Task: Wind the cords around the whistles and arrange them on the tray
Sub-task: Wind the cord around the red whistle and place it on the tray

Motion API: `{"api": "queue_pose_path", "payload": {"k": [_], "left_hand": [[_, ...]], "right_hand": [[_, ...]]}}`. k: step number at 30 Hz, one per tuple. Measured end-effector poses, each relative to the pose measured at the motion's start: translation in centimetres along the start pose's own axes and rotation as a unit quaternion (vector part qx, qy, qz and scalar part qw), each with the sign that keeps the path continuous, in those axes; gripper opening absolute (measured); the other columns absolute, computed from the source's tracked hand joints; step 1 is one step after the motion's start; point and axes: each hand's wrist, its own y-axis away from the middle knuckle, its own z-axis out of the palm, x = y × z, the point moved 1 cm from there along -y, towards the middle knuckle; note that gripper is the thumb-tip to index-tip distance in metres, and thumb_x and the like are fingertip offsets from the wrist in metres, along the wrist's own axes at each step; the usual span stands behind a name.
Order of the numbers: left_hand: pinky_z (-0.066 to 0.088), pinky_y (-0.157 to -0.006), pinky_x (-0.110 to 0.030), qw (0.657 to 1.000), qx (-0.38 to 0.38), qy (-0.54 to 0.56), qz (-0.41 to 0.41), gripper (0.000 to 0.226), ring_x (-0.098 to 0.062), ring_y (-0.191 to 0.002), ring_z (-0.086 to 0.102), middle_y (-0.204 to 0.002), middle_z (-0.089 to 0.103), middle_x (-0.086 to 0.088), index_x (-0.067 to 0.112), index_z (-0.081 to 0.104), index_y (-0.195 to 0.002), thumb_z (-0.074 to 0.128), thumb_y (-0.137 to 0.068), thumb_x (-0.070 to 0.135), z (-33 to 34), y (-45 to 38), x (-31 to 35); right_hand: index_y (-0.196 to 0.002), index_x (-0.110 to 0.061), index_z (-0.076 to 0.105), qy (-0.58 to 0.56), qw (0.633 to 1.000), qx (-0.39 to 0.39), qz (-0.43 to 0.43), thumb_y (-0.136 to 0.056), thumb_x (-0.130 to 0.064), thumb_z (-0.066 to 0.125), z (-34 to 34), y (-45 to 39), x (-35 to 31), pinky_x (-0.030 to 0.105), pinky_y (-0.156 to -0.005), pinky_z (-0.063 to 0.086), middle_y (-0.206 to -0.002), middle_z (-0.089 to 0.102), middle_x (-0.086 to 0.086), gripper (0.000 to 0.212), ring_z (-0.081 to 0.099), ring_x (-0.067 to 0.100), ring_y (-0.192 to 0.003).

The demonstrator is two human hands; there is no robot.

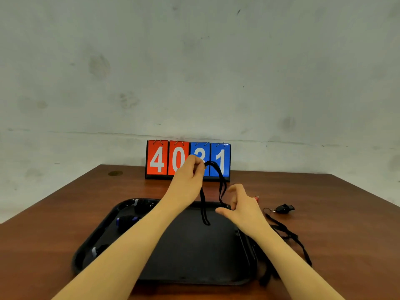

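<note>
Cord [217, 169] pinched high in my left hand [188, 172], frame centre, loop dangling over tray [194, 256]. Right hand [240, 205] curled at its lower run — whistle hidden, cannot tell if grasped. Risk: slack loop snags tray rim; pinch slips — winding unravels.

Even, soft light fills the scene, moderately bright, with no harsh glare. The glossy black plastic tray [242, 276] carries faint sheen along its rim at seven o'clock, and the brown wooden desk [324, 202] shows a dull reflection toward twelve o'clock. Shadows are weak and diffuse, darkest under the tray's edge at five o'clock. Wide-angle distortion bows the desk edges at nine and three o'clock. The whole picture is slightly soft, and the blotchy grey wall [194, 61] looks smeared.
</note>
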Motion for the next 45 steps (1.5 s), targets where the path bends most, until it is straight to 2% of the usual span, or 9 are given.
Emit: {"api": "queue_pose_path", "payload": {"k": [2, 4, 7, 11, 15, 21, 29, 35, 45], "left_hand": [[0.036, -0.049, -0.011, 1.000, 0.005, 0.009, 0.015, 0.016, -0.005, -0.053, 0.034, -0.067, 0.043, 0.004, 0.022, 0.044, -0.084, 0.037, -0.098, 0.022, -0.4, 0.1, 1.0], [0.037, -0.050, -0.010, 0.999, 0.014, 0.017, 0.026, 0.017, -0.004, -0.054, 0.036, -0.068, 0.043, 0.006, 0.023, 0.043, -0.082, 0.039, -0.098, 0.023, -0.8, 0.1, 1.7], [0.037, -0.052, -0.008, 0.998, 0.050, 0.034, 0.029, 0.015, -0.005, -0.057, 0.038, -0.069, 0.045, 0.008, 0.021, 0.045, -0.083, 0.040, -0.097, 0.024, -1.8, 0.3, 2.6], [0.037, -0.057, -0.011, 0.999, 0.049, 0.021, 0.010, 0.019, -0.005, -0.060, 0.040, -0.068, 0.046, 0.007, 0.016, 0.048, -0.081, 0.044, -0.096, 0.026, -2.7, 0.2, 2.6], [0.036, -0.060, -0.014, 0.996, -0.032, -0.086, -0.017, 0.025, -0.008, -0.064, 0.046, -0.070, 0.052, 0.001, 0.009, 0.056, -0.082, 0.048, -0.094, 0.029, -2.5, 0.3, 1.3], [0.039, -0.063, -0.014, 0.980, -0.138, -0.133, -0.041, 0.020, -0.003, -0.068, 0.052, -0.072, 0.055, 0.008, 0.020, 0.056, -0.076, 0.053, -0.091, 0.032, -0.3, 1.9, -0.5], [0.037, -0.061, -0.015, 0.979, -0.157, -0.114, -0.062, 0.016, -0.003, -0.073, 0.050, -0.083, 0.054, 0.009, 0.020, 0.054, -0.094, 0.057, -0.088, 0.035, 3.1, 2.4, -0.9], [0.036, -0.081, -0.017, 0.988, -0.137, -0.062, -0.038, 0.034, -0.008, -0.101, 0.050, -0.110, 0.049, 0.005, 0.022, 0.054, -0.119, 0.056, -0.089, 0.037, 5.2, 2.1, -0.4], [0.050, -0.062, -0.020, 0.994, -0.080, 0.018, -0.072, 0.019, -0.008, -0.065, 0.058, -0.075, 0.060, 0.000, 0.022, 0.050, -0.087, 0.037, -0.098, 0.030, 3.3, 1.8, -2.0]], "right_hand": [[-0.127, -0.031, 0.038, -0.032, 0.998, -0.048, 0.007, -0.080, -0.043, 0.066, -0.3, 0.0, -0.6, 0.030, -0.084, 0.046, -0.066, 0.052, -0.009, 0.057, 0.051, 0.004, -0.066], [-0.095, -0.031, 0.059, -0.005, 0.996, -0.087, -0.012, -0.084, -0.041, 0.062, -0.6, 0.2, -1.1, 0.024, -0.073, 0.042, -0.061, 0.049, -0.010, 0.015, 0.047, 0.002, -0.061], [-0.054, -0.024, 0.043, -0.009, 0.996, -0.094, -0.004, -0.087, -0.032, 0.061, -1.4, 0.6, -1.1, 0.022, -0.060, 0.035, -0.049, 0.039, -0.008, 0.039, 0.038, 0.004, -0.050], [-0.065, -0.014, 0.063, -0.139, 0.988, -0.053, 0.046, -0.086, -0.028, 0.062, -2.9, 0.9, -0.8, 0.020, -0.055, 0.037, -0.052, 0.049, -0.006, 0.025, 0.041, 0.006, -0.048], [-0.100, -0.012, 0.068, -0.375, 0.917, 0.030, 0.132, -0.091, -0.003, 0.049, -4.8, 0.1, -1.0, 0.026, -0.049, 0.032, -0.079, 0.073, 0.005, 0.024, 0.042, 0.018, -0.052], [-0.099, 0.000, 0.066, -0.515, 0.843, 0.074, 0.133, -0.094, -0.012, 0.041, -6.7, -0.2, -3.4, 0.035, -0.084, 0.050, -0.093, 0.070, 0.016, 0.028, 0.067, 0.025, -0.085], [-0.101, -0.012, 0.059, -0.374, 0.920, 0.092, 0.068, -0.089, 0.000, 0.047, -7.1, -0.2, -5.3, 0.017, -0.037, 0.028, -0.079, 0.062, 0.007, 0.021, 0.037, 0.000, -0.036], [-0.103, -0.009, 0.052, -0.379, 0.922, 0.076, 0.017, -0.089, 0.001, 0.047, -7.3, 0.1, -6.0, 0.015, -0.036, 0.026, -0.077, 0.062, 0.008, 0.017, 0.044, -0.001, -0.037], [-0.097, -0.027, 0.061, -0.154, 0.968, 0.196, -0.030, -0.089, -0.008, 0.047, -6.7, 0.7, -4.1, 0.027, -0.056, 0.040, -0.074, 0.061, -0.002, 0.025, 0.046, 0.014, -0.055]]}}
